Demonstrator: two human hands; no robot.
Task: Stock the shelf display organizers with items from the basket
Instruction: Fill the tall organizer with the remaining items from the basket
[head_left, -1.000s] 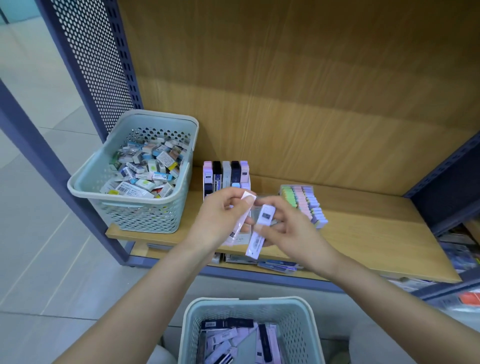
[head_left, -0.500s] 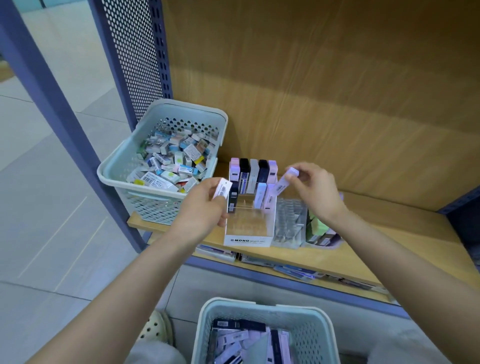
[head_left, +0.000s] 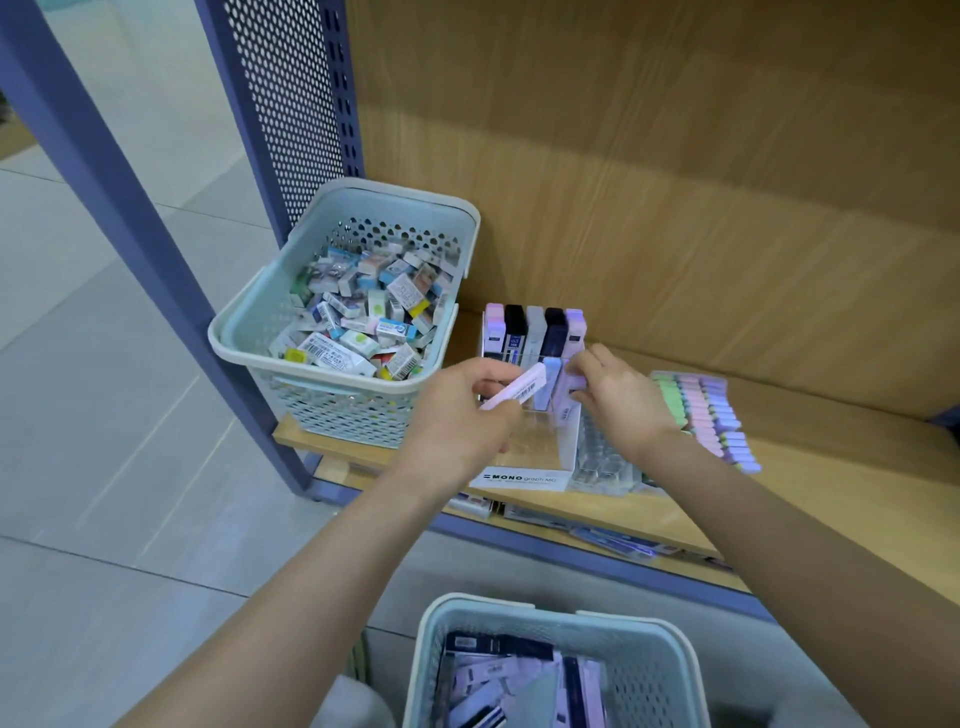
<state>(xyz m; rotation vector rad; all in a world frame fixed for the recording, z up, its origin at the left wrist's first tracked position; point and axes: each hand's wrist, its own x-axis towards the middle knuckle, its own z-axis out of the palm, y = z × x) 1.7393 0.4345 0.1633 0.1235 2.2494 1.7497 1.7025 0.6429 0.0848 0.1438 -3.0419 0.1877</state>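
The right hand (head_left: 618, 402) pinched a lilac case (head_left: 562, 399) into the organizer (head_left: 519, 477) while the left hand (head_left: 460, 418), at its nine o'clock, gripped a pink case (head_left: 514, 391), probably due the next empty slot.

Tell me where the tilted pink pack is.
Head view, centre: the pink pack is pinched in the left hand, just left of the MONO organizer, right of the shelf basket.

Person at the shelf, as I am seeing them:
- Left hand (head_left: 457, 415) and right hand (head_left: 618, 400): both are showing bare.
- Left forearm (head_left: 311, 582) and right forearm (head_left: 779, 530): both are running bare to the lower edge of view.
- Pale grey cloth (head_left: 353, 701): it is showing beneath the left forearm; I cannot tell whether it is clothing.
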